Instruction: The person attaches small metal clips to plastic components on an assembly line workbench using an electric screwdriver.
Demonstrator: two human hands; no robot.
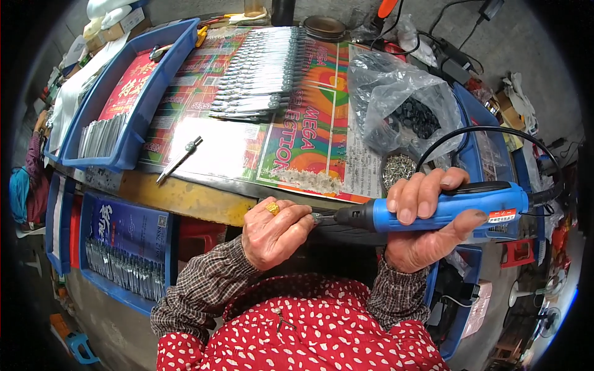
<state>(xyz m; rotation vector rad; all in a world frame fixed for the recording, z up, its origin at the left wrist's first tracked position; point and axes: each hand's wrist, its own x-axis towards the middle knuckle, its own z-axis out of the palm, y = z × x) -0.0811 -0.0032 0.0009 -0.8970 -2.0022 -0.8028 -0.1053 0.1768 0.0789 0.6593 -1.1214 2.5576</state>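
white-spotted red garment (309, 340) — dark sleeves (204, 287) in a pale check — a gold ring (272, 208) on the left hand (276, 235)

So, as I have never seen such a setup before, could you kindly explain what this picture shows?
There is no robot here: these are a person's bare hands, seen from above by a wide fisheye camera on their head, so straight edges look bent. The right hand holds a blue corded power tool. The left hand pinches a small piece, mostly hidden, at its tip. On the table, over colourful printed sheets, lie a row of slim metallic pieces and one separate piece. A clear plastic bag holds dark parts.
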